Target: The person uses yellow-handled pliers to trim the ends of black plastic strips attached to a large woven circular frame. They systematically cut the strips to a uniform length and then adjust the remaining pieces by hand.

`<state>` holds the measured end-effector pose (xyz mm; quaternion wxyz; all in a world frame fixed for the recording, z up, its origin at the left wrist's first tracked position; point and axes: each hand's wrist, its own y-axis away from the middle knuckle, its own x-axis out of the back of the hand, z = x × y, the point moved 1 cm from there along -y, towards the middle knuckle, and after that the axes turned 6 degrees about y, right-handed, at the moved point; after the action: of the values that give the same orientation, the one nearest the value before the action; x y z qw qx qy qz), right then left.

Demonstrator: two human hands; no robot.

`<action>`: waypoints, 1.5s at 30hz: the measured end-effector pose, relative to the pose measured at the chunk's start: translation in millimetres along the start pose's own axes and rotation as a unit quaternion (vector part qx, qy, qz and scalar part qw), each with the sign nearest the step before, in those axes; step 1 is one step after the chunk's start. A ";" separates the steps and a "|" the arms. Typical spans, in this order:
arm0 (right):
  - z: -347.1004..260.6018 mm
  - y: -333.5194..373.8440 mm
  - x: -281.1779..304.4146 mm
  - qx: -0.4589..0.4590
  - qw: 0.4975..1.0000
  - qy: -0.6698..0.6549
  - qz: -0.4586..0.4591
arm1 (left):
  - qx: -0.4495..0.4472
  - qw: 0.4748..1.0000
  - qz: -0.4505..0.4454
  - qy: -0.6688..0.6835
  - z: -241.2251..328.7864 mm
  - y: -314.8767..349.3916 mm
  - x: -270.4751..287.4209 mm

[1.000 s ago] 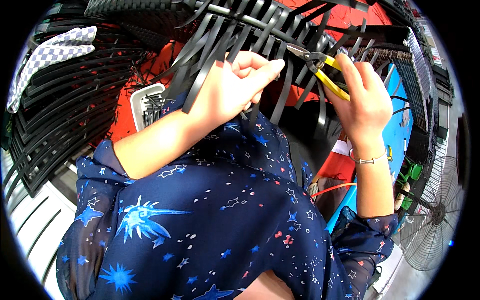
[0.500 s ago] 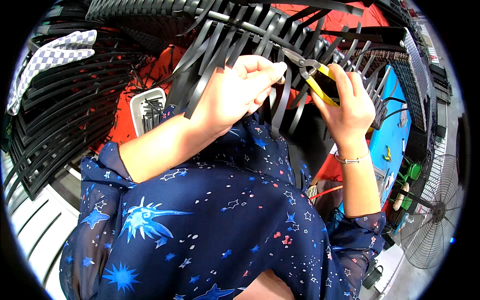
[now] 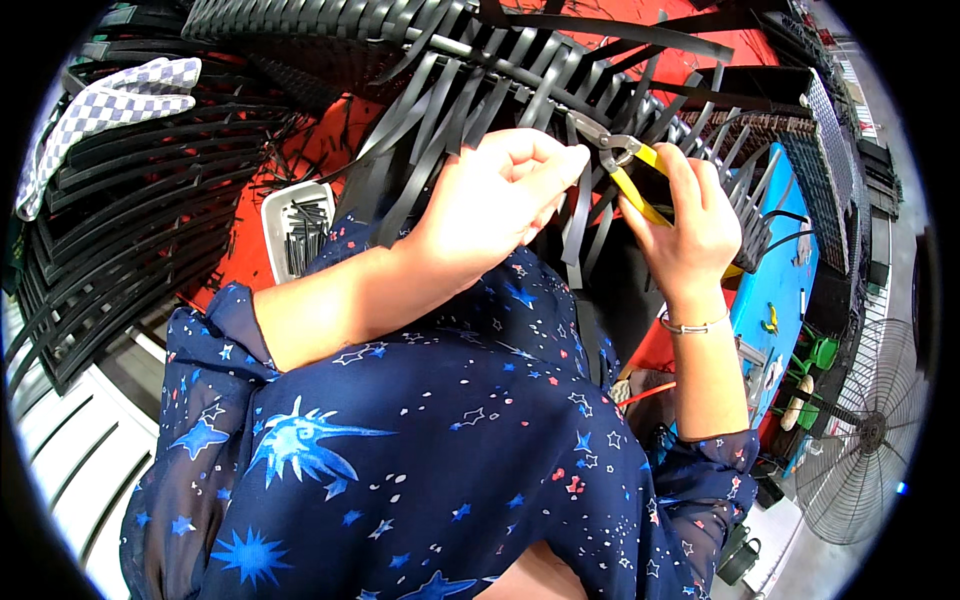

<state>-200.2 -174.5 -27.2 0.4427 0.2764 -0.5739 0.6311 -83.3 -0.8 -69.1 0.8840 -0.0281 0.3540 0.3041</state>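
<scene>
My right hand (image 3: 695, 220) is closed around the yellow handles of a pair of snips (image 3: 617, 155). The handles are spread, and the metal blades point up and left toward loose black strips (image 3: 424, 118) that hang from the grey tube (image 3: 480, 55) of a woven piece. My left hand (image 3: 490, 205) is closed in a pinch just left of the snips, among the strips. What lies between its fingertips is hidden; one strip (image 3: 577, 228) hangs just below them.
A white tray (image 3: 272, 238) of short black pieces stands left on a red surface (image 3: 236, 262). Stacked black curved slats (image 3: 130, 215) fill the left, with a checkered glove (image 3: 115, 115) on top. At right are a blue panel (image 3: 755, 290) and a fan (image 3: 868, 432).
My left hand has shifted slightly right and down, closer to the snips. The snips remain in my right hand, a little lower. The whole view has shifted slightly.
</scene>
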 end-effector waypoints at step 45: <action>14.7 -3.7 0.5 0.031 0.999 -0.010 0.044 | -0.049 0.978 -0.083 -0.184 -7.0 5.5 20.4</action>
<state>-199.6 -188.8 -22.2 0.4003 0.2703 -0.5701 0.6646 -79.1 12.4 -86.6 0.9537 -0.0440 0.1659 0.2471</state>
